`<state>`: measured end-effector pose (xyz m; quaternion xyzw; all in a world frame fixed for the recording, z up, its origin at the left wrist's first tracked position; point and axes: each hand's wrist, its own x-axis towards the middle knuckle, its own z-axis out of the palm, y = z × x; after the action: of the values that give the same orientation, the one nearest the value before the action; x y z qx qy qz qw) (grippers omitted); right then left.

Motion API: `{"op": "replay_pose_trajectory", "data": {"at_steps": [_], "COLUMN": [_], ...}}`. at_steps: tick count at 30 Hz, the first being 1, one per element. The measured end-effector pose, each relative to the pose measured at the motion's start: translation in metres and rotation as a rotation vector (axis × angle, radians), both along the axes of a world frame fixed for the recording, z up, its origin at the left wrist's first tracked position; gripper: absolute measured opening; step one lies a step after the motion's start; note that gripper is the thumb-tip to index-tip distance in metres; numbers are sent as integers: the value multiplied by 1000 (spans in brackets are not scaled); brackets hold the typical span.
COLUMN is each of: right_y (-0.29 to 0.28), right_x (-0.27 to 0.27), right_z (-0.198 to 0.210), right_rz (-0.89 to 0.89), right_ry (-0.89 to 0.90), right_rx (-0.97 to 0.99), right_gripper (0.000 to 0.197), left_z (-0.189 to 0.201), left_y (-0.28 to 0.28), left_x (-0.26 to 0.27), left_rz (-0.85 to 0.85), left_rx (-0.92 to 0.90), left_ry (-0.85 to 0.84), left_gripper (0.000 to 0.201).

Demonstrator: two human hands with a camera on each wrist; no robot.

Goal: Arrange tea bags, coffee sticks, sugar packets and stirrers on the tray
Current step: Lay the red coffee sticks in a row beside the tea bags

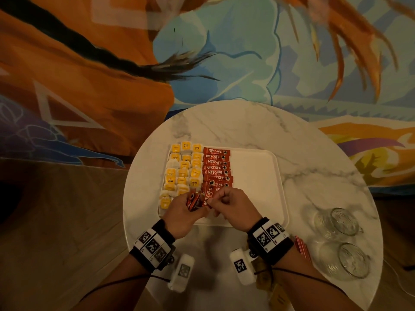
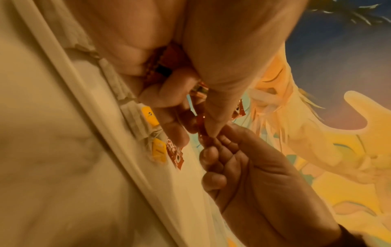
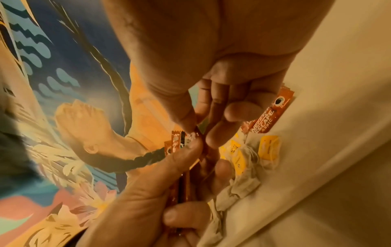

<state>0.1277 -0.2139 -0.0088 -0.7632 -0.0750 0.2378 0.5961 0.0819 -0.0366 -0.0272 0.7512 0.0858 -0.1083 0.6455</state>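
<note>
Three columns of yellow-tagged tea bags fill the left end of the white tray, which sits on a round marble table; a few bags at the near-left corner lie loose and overlap the tray's rim. Just right of the tea bags, a stack of red Nescafe coffee sticks runs front to back, each stick lying crosswise, touching its neighbours. Left hand over the tray's near edge, fingers curled round a small bundle of coffee sticks, thumb on top; left wrist view shows the same bundle deep in the palm, much of it hidden. Right hand close against the left, thumb and forefinger pinching the end of a single stick that stands up from the bundle; right wrist view confirms the pinch at the stick's crimped end, other fingers loosely bent. Both hands touching at the fingertips. Right half of the tray bare white. Both wrists carry black bands with square printed markers and small white camera units. Right of the right wrist, a thin red-and-white packet lies on the table, partly hidden by the arm; cannot tell what it is. Farther right, two clear glass mugs on the table, well apart from the tray. Painted mural behind the table.
</note>
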Motion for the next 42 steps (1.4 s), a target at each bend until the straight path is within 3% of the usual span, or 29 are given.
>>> {"op": "replay_pose_trajectory", "data": {"at_steps": [6, 13, 16, 22, 28, 42], "right_y": [-10, -24, -30, -38, -62, -41], "right_x": [8, 18, 19, 25, 43, 44], "right_z": [-2, -2, -5, -12, -21, -32], "right_rz": [1, 19, 38, 40, -14, 15], "right_ry": [-91, -128, -147, -156, -201, -183], "right_rx": [-12, -61, -102, -185, -485, -646], "right_gripper": [27, 9, 9, 14, 13, 9], "left_z": [6, 13, 16, 10, -1, -1], "left_y": [3, 11, 11, 9, 22, 21], "left_x": [1, 8, 10, 8, 7, 7], "left_rz": [-26, 11, 59, 119, 136, 113], "left_rx": [102, 155, 36, -16, 39, 63], "left_ry": [39, 82, 130, 153, 185, 198], "left_gripper": [10, 14, 11, 16, 20, 16]}}
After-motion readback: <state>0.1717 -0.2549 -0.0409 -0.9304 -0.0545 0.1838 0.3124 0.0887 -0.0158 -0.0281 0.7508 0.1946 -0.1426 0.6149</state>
